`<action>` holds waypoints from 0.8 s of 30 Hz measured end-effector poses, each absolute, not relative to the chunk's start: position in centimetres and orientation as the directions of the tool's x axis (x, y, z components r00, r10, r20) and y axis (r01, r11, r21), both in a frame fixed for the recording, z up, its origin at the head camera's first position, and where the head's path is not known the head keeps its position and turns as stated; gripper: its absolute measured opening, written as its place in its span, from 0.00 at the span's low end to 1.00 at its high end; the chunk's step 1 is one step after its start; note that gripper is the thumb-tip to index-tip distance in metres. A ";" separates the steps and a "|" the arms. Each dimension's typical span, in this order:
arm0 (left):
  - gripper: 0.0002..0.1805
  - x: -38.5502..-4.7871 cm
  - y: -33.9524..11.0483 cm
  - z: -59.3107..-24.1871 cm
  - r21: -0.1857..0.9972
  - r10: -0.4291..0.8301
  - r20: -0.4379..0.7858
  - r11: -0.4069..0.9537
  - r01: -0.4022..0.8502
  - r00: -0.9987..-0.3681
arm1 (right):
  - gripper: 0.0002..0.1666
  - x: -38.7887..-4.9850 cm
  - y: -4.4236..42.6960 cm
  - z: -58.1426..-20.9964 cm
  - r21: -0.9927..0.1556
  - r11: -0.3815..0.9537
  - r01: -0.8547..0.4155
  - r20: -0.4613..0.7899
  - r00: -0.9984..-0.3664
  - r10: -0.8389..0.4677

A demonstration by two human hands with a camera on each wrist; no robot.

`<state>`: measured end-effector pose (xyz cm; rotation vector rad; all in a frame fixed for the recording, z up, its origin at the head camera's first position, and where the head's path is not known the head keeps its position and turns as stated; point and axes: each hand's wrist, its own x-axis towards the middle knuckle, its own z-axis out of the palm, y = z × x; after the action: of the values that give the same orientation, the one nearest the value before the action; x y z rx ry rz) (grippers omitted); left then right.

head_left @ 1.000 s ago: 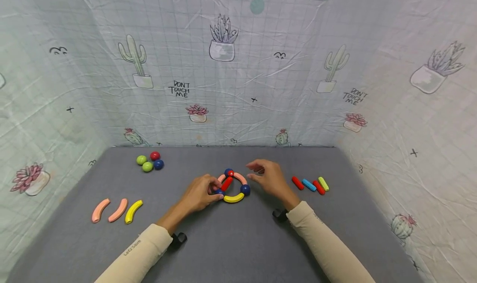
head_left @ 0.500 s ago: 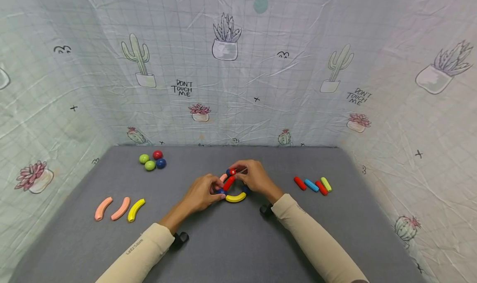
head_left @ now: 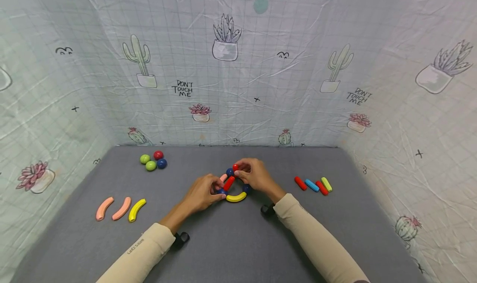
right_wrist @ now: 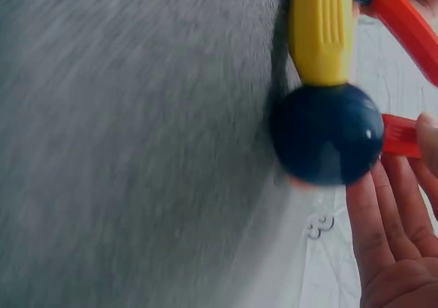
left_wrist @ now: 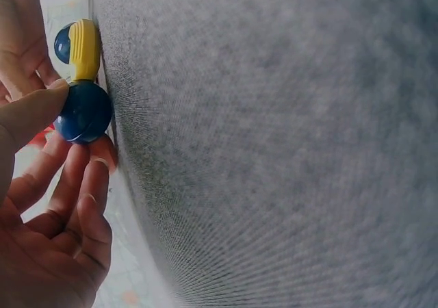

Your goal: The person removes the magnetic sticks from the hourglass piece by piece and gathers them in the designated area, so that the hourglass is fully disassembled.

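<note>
A ring of magnetic balls and curved sticks lies mid-table, with a yellow curved stick (head_left: 236, 197) at its near side. My left hand (head_left: 203, 193) pinches the ring's left blue ball (left_wrist: 83, 113) between thumb and fingers. From that ball a red stick (head_left: 229, 183) slants upward. My right hand (head_left: 255, 174) pinches another red stick (right_wrist: 400, 135) beside the back blue ball (head_left: 230, 172); whether the two touch I cannot tell. The right blue ball (head_left: 246, 188) sits below the right hand. A pink curved stick (head_left: 223, 178) shows at the back left; the back right of the ring is hidden.
At the back left lie two green balls (head_left: 150, 165), a red ball (head_left: 158, 154) and a blue ball (head_left: 162, 163). Two pink curved sticks (head_left: 121, 208) and a yellow one (head_left: 137, 210) lie left. Several straight sticks (head_left: 311, 185) lie right. Patterned cloth (head_left: 238, 88) encloses the table.
My right hand has come in from the right to the ring and taken hold of a red stick at the back ball. That stick's end has shifted up and right. The left hand stays put.
</note>
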<state>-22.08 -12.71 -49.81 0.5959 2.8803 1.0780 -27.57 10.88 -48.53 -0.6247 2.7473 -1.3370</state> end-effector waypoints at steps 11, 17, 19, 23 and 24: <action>0.14 -21.9 -12.7 -49.8 0.642 0.351 0.115 0.687 0.339 -0.929 | 0.15 -27.0 16.9 -48.7 -0.732 0.632 -0.254 0.165 -0.966 -0.197; 0.14 -21.9 -12.7 -49.9 0.645 0.349 0.113 0.687 0.336 -0.930 | 0.16 -26.3 20.8 -48.8 -0.707 0.678 -0.202 0.147 -0.979 -0.139; 0.14 -21.9 -12.7 -49.8 0.646 0.349 0.112 0.686 0.335 -0.930 | 0.16 -26.2 22.1 -48.9 -0.695 0.689 -0.204 0.158 -0.979 -0.130; 0.14 -21.8 -12.7 -49.7 0.647 0.350 0.113 0.684 0.336 -0.930 | 0.16 -25.8 24.1 -49.1 -0.652 0.729 -0.207 0.177 -0.977 -0.119; 0.14 -21.8 -12.7 -49.7 0.647 0.350 0.112 0.685 0.335 -0.930 | 0.16 -25.7 24.5 -49.2 -0.634 0.744 -0.210 0.184 -0.976 -0.118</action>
<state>-21.82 -12.72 -49.69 0.5827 2.8644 1.0940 -25.72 24.54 -49.18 -0.2886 3.0563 -1.1366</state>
